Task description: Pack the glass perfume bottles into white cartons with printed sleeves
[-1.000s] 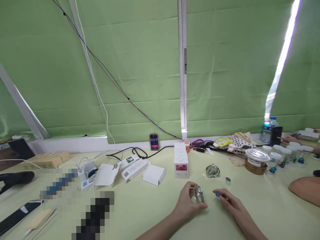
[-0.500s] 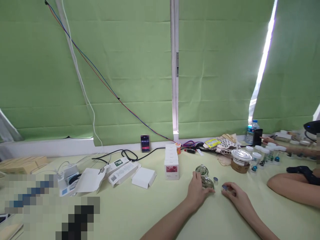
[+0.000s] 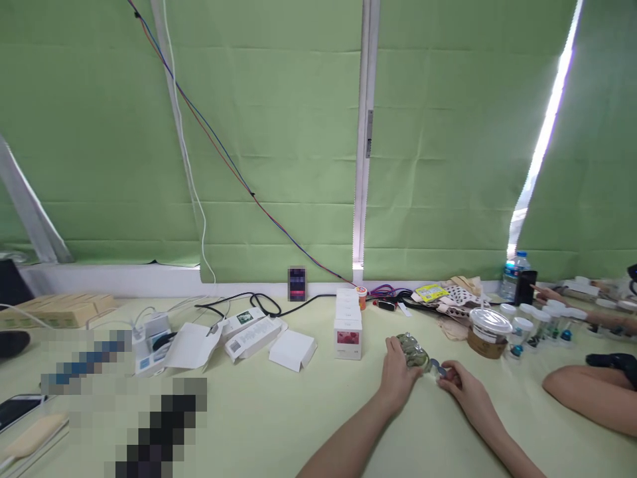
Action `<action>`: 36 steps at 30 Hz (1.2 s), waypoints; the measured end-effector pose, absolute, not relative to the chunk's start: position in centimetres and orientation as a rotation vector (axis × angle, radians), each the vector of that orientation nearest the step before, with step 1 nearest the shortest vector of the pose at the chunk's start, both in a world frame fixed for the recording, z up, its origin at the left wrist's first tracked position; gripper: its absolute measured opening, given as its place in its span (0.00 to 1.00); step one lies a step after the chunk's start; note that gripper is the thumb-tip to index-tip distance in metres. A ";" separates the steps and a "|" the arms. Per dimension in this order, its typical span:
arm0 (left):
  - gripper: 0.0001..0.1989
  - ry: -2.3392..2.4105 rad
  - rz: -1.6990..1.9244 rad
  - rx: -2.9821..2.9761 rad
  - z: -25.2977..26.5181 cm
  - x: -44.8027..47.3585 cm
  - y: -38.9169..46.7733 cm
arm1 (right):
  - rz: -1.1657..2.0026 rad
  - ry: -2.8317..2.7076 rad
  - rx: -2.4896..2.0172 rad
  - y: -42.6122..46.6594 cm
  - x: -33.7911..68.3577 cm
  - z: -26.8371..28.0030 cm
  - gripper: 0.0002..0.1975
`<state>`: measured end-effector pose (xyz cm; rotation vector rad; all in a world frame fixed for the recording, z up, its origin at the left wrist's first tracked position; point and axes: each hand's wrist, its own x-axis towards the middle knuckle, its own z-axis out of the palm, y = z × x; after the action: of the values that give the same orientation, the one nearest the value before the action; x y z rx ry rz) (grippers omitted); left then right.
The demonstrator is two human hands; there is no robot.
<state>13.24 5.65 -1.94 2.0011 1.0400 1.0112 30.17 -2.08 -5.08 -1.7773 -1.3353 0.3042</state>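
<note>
My left hand curls around a cluster of round green pieces with shiny, clear-looking tops, fingers behind and thumb in front. They rest on the pale green tabletop, and their exact kind is too small to tell. Just to the right, my right hand pinches a small silver disc-topped piece between thumb and fingertips. Another small silver disc-topped piece touches or nearly touches it, close to the green cluster.
White boxes stand in a row ahead. Opened white cartons and cables lie left, near a propped phone. A lidded tub, several white-capped jars and a water bottle stand right, beside another person's arm.
My right hand has brought its silver piece left, up to the other silver piece and the green cluster. The green pieces sit closer together under my left hand. The view has shifted slightly left.
</note>
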 end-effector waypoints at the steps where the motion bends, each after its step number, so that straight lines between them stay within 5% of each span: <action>1: 0.26 1.057 1.022 1.981 -1.9 13.3 5.7 | 0.280 -1.318 -1.787 -2.3 30.0 -5.1 0.17; 4: 0.28 1.094 1.047 1.930 -1.9 12.9 5.4 | 0.038 -1.296 -1.773 -3.4 28.6 -4.8 0.21; 6: 0.27 1.059 1.050 1.915 -2.1 11.9 4.6 | -0.164 -1.445 -1.637 -3.7 26.7 -4.1 0.15; 11: 0.13 0.964 1.165 1.860 -2.9 6.5 2.2 | -0.481 -1.869 -1.412 0.1 19.2 -0.2 0.11; 18: 0.15 1.200 1.437 1.797 -1.8 -2.2 2.7 | -0.488 -1.936 -1.477 8.0 11.9 2.8 0.16; 23: 0.21 1.101 1.314 1.943 0.7 -6.7 4.7 | -0.380 -2.037 -1.340 6.3 12.3 0.8 0.16; 28: 0.55 0.656 0.468 2.234 3.1 -8.6 5.8 | -0.099 -2.135 -1.058 2.7 14.5 -1.2 0.17; 36: 0.47 0.686 0.420 2.313 3.4 -7.5 4.6 | 0.750 -1.814 -0.921 1.5 15.0 -1.7 0.13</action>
<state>-7.52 4.59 3.39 2.3135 0.6862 0.4199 15.03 1.48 -1.70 -0.9213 -1.8141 0.7496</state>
